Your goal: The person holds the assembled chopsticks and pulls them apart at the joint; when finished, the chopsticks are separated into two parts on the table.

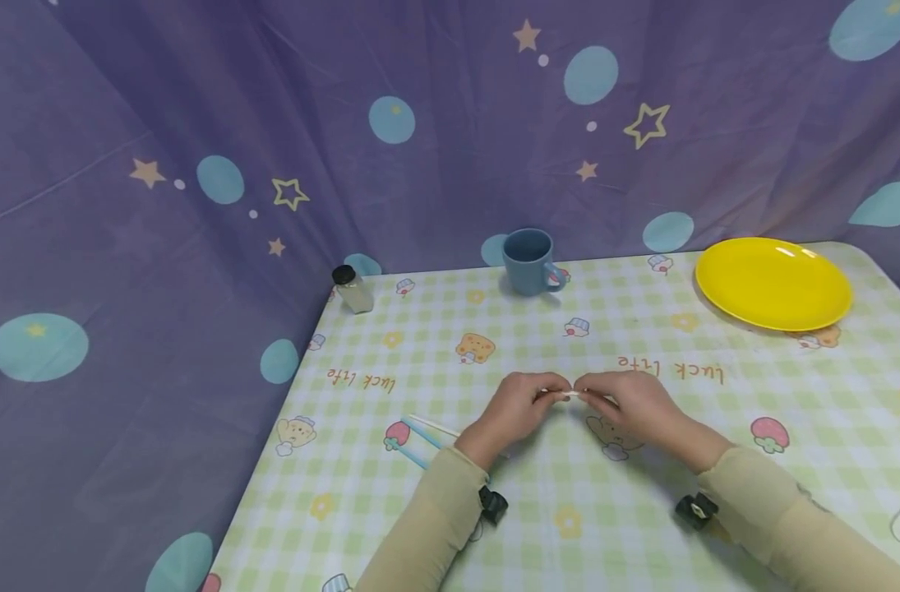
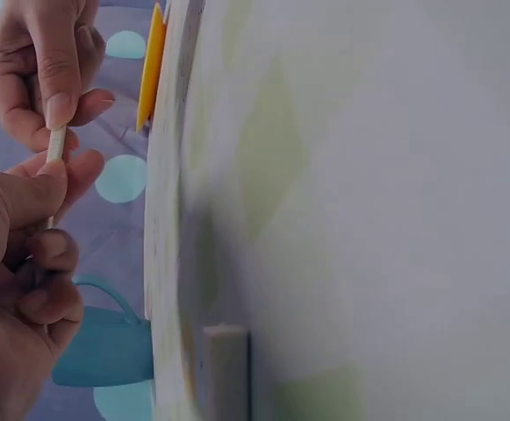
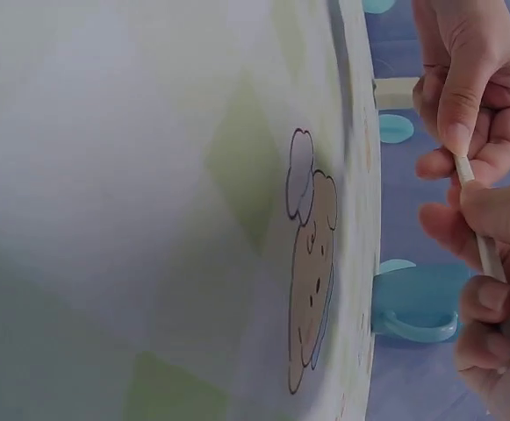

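Between both hands, held level above the middle of the table, is a thin pale stick [image 1: 571, 393]. My left hand [image 1: 512, 403] pinches its left part between thumb and fingers. My right hand [image 1: 638, 403] pinches the right part, its fingertips close to the left ones. The right wrist view shows the stick [image 3: 490, 259] running back under the curled right fingers. A short bare length of the stick [image 2: 55, 145] shows between the hands in the left wrist view. By the left forearm lie another pale stick [image 1: 435, 426] and light-blue strips [image 1: 423, 432], partly hidden by the sleeve.
A blue mug [image 1: 528, 263] stands at the back edge. A small black-capped jar [image 1: 353, 292] is at the back left corner. The yellow plate [image 1: 773, 284] lies at the back right. A checked cloth [image 1: 538, 534] covers the table, with a purple curtain [image 1: 457, 189] behind.
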